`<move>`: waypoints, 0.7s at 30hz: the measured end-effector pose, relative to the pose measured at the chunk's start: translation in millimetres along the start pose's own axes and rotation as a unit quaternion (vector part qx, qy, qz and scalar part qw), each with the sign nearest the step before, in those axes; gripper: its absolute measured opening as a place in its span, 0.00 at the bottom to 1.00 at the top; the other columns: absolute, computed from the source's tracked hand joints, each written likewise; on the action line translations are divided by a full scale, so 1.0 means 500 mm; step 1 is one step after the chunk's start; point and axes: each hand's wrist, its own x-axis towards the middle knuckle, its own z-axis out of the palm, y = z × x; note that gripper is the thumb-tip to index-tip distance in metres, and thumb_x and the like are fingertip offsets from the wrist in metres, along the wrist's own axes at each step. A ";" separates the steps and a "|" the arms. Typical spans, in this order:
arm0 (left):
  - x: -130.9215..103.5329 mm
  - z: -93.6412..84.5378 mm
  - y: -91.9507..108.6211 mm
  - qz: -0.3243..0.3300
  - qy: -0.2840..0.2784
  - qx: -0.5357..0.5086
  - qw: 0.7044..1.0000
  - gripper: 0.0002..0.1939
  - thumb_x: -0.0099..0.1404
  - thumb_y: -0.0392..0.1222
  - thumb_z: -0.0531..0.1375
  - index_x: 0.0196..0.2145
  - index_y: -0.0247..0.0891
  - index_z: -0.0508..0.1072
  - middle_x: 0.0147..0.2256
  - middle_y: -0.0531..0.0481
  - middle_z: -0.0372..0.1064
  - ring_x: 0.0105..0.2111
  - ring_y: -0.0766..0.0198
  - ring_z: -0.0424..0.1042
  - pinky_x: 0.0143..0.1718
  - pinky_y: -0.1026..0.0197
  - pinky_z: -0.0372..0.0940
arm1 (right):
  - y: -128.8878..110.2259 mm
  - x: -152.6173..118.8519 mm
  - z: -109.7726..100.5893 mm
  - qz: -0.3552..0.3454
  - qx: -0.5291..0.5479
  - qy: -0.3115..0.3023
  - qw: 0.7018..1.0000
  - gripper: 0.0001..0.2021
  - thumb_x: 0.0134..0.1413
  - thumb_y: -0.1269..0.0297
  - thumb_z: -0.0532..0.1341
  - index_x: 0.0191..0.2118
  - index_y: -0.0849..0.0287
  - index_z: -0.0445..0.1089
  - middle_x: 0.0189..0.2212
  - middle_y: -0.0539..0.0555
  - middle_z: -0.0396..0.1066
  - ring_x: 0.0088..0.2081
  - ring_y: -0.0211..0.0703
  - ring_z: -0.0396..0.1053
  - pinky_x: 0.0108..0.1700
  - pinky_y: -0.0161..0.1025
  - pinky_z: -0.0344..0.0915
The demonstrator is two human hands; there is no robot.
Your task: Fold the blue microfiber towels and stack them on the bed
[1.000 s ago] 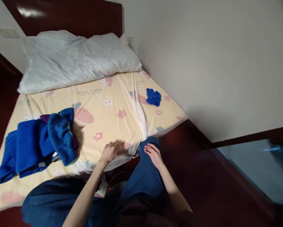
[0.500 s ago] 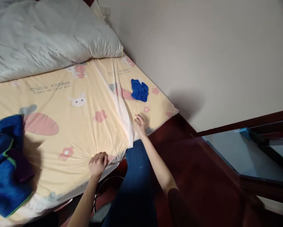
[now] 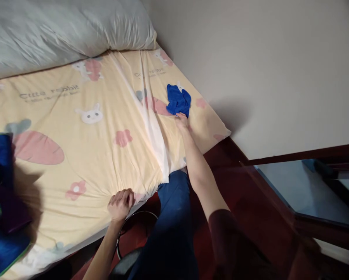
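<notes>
Crumpled blue cloth (image 3: pixel 178 100) lies on the yellow rabbit-print sheet (image 3: pixel 104 155), near the wall side. My right hand (image 3: pixel 182 121) is at its lower edge, fingertips touching or just over the cloth; whether they grip it is unclear. Lower down, my left hand (image 3: pixel 121 204) is closed like a fist and presses on the edge of the bed, where the sheet gathers in creases around it. Whether sheet is pinched inside the fingers is hidden. A white fold of fabric (image 3: pixel 154 136) runs across the sheet between my hands.
A large grey-white bundle of bedding (image 3: pixel 75 27) lies across the far side of the bed. Blue cloth with green edging (image 3: pixel 2 233) is at the left. My knee (image 3: pixel 176 194) touches the bed edge. A wall (image 3: pixel 264 77) and a glass-fronted piece (image 3: pixel 302 190) stand right.
My right hand has moved forward from the lower part of the sheet to the small blue cloth. My left hand keeps its place on the bed edge. The view has shifted slightly.
</notes>
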 end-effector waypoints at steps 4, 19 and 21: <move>-0.003 0.003 0.003 -0.020 -0.014 -0.035 0.999 0.15 0.72 0.42 0.56 0.27 0.41 0.72 0.26 0.50 0.73 0.30 0.61 0.73 0.34 0.58 0.58 | -0.089 -0.069 -0.031 -0.066 0.074 0.018 0.995 0.17 0.66 0.65 0.60 0.55 0.68 0.73 0.65 0.66 0.62 0.64 0.46 0.63 0.69 0.47 0.59; -0.330 -0.266 0.079 -0.483 0.004 -0.634 0.604 0.23 0.57 0.66 0.62 0.26 0.42 0.72 0.25 0.48 0.73 0.30 0.53 0.75 0.38 0.48 0.74 | -0.299 -1.024 -0.013 -0.044 0.301 -0.195 0.932 0.31 0.59 0.59 0.68 0.67 0.38 0.64 0.61 0.59 0.65 0.61 0.57 0.70 0.58 0.53 0.76; -0.414 -0.288 0.106 -0.509 0.023 -0.637 0.579 0.25 0.54 0.65 0.64 0.18 0.42 0.64 0.19 0.51 0.66 0.22 0.59 0.68 0.32 0.49 0.73 | -0.276 -1.119 -0.010 0.010 0.307 -0.214 0.927 0.35 0.57 0.58 0.70 0.68 0.39 0.61 0.60 0.60 0.64 0.61 0.58 0.69 0.58 0.55 0.76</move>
